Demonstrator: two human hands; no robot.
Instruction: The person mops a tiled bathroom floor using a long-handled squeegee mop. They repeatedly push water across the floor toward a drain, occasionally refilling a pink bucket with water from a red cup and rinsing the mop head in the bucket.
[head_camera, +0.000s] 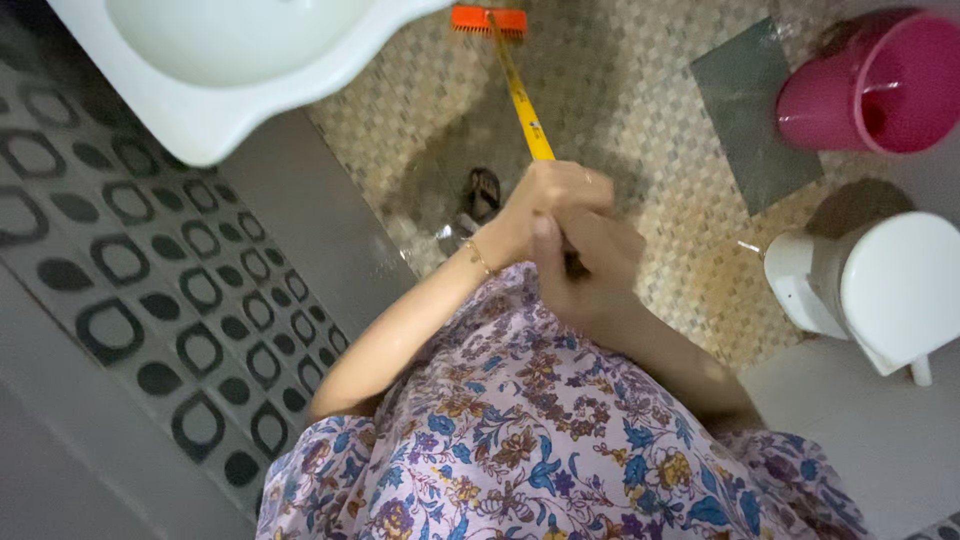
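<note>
Both hands stacked on brush handle (522, 100) for two-handed push; left hand (550, 205) clenched above, right hand (590, 270) wrapped below; orange brush head (488, 20) on floor (620, 130) beside sink (200, 110); bucket (880, 85), toilet (880, 290) well right of sink.

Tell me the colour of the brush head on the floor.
The brush head is orange, on a yellow handle; the head view shows it.

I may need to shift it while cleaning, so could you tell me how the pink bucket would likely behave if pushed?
The pink bucket looks like thin plastic and seems empty, so it is probably light. On the tiled floor, which looks wet, it would likely slide easily. It stands taller than wide, so a push near its rim might tip it.
</note>
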